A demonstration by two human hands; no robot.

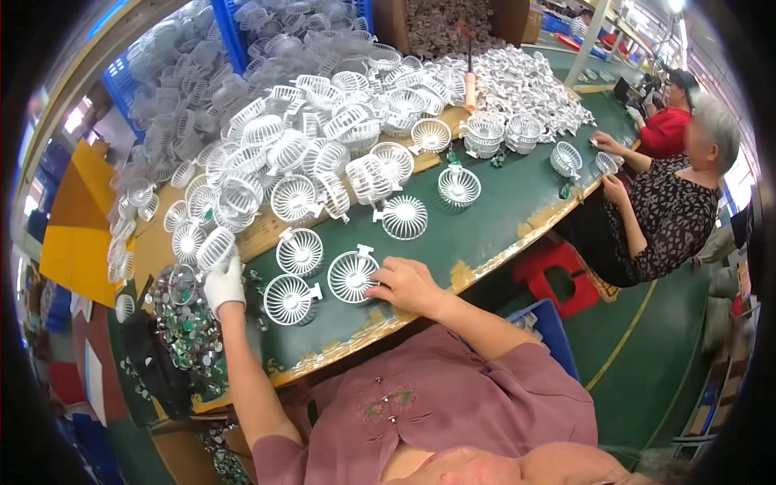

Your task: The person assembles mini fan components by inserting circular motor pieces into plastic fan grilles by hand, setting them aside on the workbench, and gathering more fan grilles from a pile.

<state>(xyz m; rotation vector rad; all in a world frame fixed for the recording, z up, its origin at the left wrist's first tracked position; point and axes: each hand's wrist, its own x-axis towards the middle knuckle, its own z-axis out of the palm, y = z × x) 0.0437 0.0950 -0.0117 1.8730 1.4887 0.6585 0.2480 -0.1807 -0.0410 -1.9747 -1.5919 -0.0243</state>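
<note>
At the table's left end lies a heap of small green parts, spilling to the near edge. Just right of it the left hand, in a white glove, rests on the green table with its fingers curled; whether they pinch anything I cannot tell. A white fan grille touches the glove's upper side. Further right three more grilles lie flat near the near edge: one just beside the glove, one behind it, and one to the right. The bare right hand lies half open, its fingertips touching that last grille's rim without closing round it. Behind these, a big pile of grilles covers the far side of the table, backed by blue crates. Toward the right end, loose grilles sit apart, and small stacks stand near the far edge. At the right corner two other people sit; the nearer one's hands handle a grille. A red stool stands below the table's edge.
</note>
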